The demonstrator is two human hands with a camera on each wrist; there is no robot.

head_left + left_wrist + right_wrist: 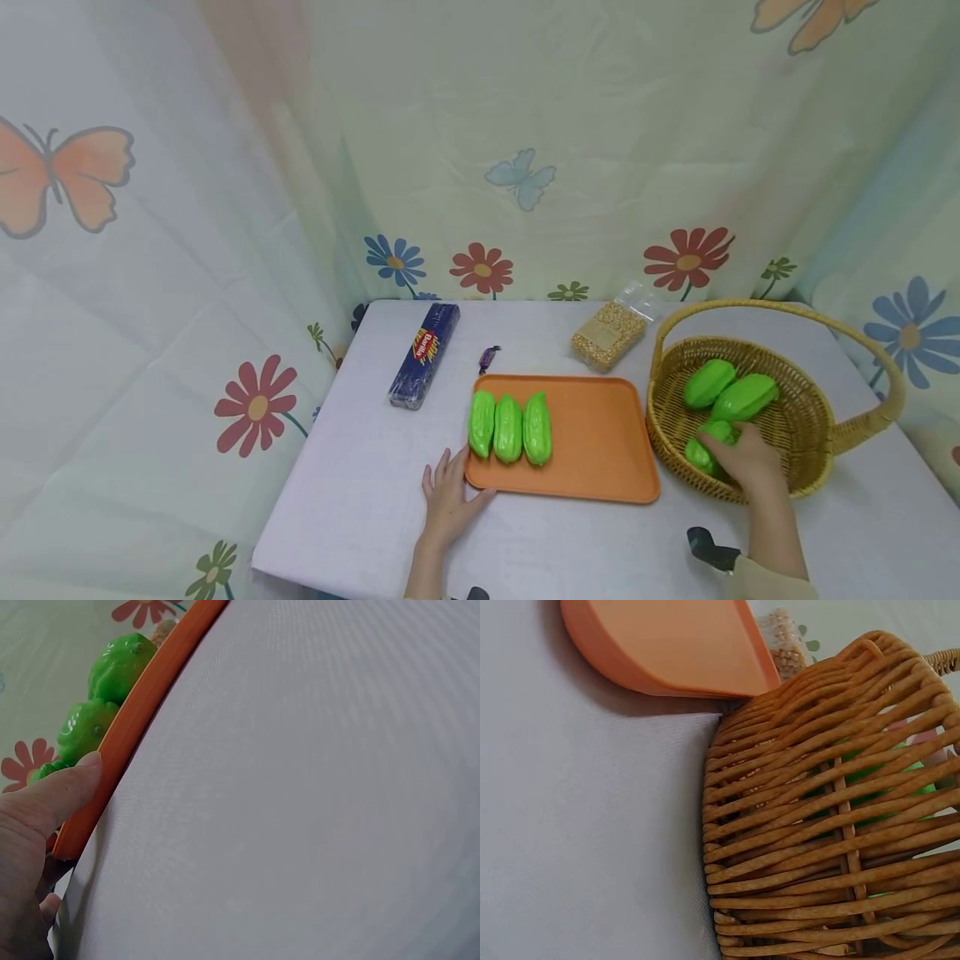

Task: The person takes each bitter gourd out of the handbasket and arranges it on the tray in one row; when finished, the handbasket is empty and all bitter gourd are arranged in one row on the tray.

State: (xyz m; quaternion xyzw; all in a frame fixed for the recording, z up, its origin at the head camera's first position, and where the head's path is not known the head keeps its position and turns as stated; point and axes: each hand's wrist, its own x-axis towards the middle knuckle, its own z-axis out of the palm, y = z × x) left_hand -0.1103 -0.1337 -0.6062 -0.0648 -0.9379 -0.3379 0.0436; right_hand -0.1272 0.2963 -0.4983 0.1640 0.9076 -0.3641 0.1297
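My right hand (751,461) reaches into the wicker basket (814,408) and grips a green bitter melon (701,458), its thumb across the top. Two more bitter melons (744,397) lie farther back in the basket. In the right wrist view the basket's woven side (832,825) hides that hand. An orange tray (592,433) bears three glossy bitter melons (507,429) side by side on its left half. My left hand (447,504) spans the tray's near left corner with spread fingers. In the left wrist view its thumb (71,784) touches the tray's rim (142,712).
Behind the tray lie a blue box of spaghetti (424,357), a small purple wrapped candy (488,358) and a clear bag of yellowish grains (611,333). The basket's tall handle (780,307) arches over it, and its wall stands close beside the tray's right edge.
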